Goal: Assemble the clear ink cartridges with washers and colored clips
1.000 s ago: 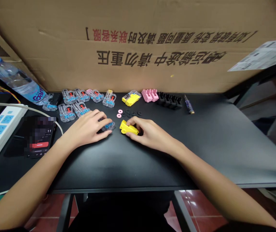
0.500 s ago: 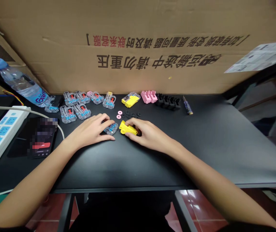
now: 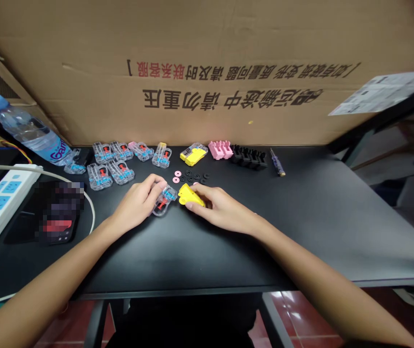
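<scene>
My left hand (image 3: 142, 199) grips a clear plastic case (image 3: 164, 199) with blue and red parts inside, thumb and fingers closed on its upper left edge. Just to the right, my right hand (image 3: 217, 207) has its fingers wrapped around a yellow plastic housing (image 3: 191, 195), whose right end is hidden in the hand. A small gap separates the two pieces. Beyond the hands lie small pink washers (image 3: 177, 173) and several black washers (image 3: 194, 177) on the dark table.
Several similar clear cases (image 3: 100, 176) lie at the back left. A clear-and-yellow piece (image 3: 194, 153), pink holder (image 3: 221, 150), black holder (image 3: 249, 157) and screwdriver (image 3: 278, 162) line the back. A bottle (image 3: 33, 130), power strip (image 3: 2, 205) and phone (image 3: 47, 212) occupy the left.
The clear case has turned in my left hand, and its red part now shows. My right hand has tilted the yellow housing slightly. The whole view has shifted a little.
</scene>
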### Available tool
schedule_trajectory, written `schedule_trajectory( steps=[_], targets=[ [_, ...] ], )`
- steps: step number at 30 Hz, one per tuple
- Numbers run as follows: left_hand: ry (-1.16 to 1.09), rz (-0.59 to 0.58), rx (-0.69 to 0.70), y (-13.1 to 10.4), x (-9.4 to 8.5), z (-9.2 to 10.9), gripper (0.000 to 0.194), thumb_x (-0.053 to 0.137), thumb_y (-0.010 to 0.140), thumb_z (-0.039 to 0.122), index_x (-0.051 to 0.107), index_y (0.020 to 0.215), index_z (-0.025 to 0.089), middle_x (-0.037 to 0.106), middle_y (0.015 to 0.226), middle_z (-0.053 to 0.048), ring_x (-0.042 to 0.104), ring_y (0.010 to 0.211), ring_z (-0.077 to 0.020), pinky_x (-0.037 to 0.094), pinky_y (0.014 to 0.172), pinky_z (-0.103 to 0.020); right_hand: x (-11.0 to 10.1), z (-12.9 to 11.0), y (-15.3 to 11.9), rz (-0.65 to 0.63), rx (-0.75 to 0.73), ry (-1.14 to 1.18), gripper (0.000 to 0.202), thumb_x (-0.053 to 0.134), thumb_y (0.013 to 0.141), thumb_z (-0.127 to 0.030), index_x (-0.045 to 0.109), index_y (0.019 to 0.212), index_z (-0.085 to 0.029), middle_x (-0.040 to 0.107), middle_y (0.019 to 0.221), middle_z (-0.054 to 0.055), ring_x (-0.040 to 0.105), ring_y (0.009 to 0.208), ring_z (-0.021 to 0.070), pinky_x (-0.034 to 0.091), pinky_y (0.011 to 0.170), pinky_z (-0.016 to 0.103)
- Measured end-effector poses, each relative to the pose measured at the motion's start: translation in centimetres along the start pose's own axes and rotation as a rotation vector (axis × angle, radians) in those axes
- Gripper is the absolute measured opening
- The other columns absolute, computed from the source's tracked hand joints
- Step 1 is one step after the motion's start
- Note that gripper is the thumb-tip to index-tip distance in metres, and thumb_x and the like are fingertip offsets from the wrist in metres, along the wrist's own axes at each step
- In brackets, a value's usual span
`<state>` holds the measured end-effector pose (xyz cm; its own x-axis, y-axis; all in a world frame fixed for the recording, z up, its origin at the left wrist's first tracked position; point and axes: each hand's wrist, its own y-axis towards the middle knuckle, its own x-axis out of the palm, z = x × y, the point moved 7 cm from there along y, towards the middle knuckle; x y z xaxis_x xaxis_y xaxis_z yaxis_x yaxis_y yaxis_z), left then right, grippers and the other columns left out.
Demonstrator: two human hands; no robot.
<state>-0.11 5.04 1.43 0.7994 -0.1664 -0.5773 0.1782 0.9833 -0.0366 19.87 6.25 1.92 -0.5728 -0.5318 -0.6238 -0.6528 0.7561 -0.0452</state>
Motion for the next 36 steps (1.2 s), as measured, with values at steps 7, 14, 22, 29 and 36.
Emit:
schedule_trajectory(
  steps=[7, 14, 22, 29, 36],
  targets=[
    [-0.466, -0.011, -0.061, 0.6, 1.3, -1.2, 0.049, 0.066, 0.101, 0.056, 0.063, 0.133, 0.019, 0.077, 0.107, -0.005, 0.073, 0.087, -0.0176, 0.058, 0.074, -0.027, 1.2, 1.0, 0.3, 0.003, 0.133, 0.455, 0.043, 0.053, 0.108, -0.063, 0.053, 0.098, -0.022, 0.048, 0.072, -0.006, 0.038, 0.056, 0.0098, 0.032, 0.052, 0.025],
    [-0.600, -0.184, -0.090, 0.4, 2.3, -1.2, 0.062, 0.077, 0.096, 0.049, 0.061, 0.147, 0.017, 0.075, 0.136, -0.013, 0.072, 0.125, -0.0279, 0.056, 0.113, -0.044, 1.7, 1.2, 0.4, 0.011, 0.128, 0.493, 0.045, 0.054, 0.107, -0.066, 0.057, 0.106, -0.021, 0.046, 0.073, -0.005, 0.037, 0.058, 0.0113, 0.031, 0.052, 0.026],
    [-0.568, -0.214, -0.049, 0.5, 2.3, -0.9, 0.055, 0.078, 0.095, 0.045, 0.068, 0.142, 0.017, 0.077, 0.138, -0.013, 0.076, 0.120, -0.0291, 0.058, 0.112, -0.047, 1.5, 0.8, 0.6, 0.044, -0.011, 0.330, 0.040, 0.056, 0.107, -0.056, 0.067, 0.109, -0.017, 0.063, 0.094, 0.004, 0.054, 0.080, 0.0173, 0.046, 0.076, 0.032],
    [-0.429, -0.180, 0.016, 0.5, 1.7, -0.4, 0.053, 0.075, 0.095, 0.042, 0.069, 0.142, 0.017, 0.079, 0.133, -0.012, 0.079, 0.110, -0.0274, 0.064, 0.101, -0.043, 1.5, 0.7, 0.7, 0.064, -0.101, 0.256, 0.041, 0.054, 0.109, -0.051, 0.068, 0.125, -0.016, 0.073, 0.116, 0.010, 0.066, 0.105, 0.0252, 0.051, 0.098, 0.039],
    [-0.360, -0.140, 0.075, 0.2, 1.7, -0.3, 0.059, 0.074, 0.096, 0.046, 0.067, 0.147, 0.017, 0.082, 0.127, -0.011, 0.080, 0.108, -0.0294, 0.063, 0.100, -0.043, 1.5, 0.4, 0.3, 0.024, -0.104, 0.260, 0.046, 0.050, 0.112, -0.050, 0.066, 0.137, -0.015, 0.074, 0.125, 0.013, 0.068, 0.110, 0.0261, 0.052, 0.103, 0.041]
  ],
)
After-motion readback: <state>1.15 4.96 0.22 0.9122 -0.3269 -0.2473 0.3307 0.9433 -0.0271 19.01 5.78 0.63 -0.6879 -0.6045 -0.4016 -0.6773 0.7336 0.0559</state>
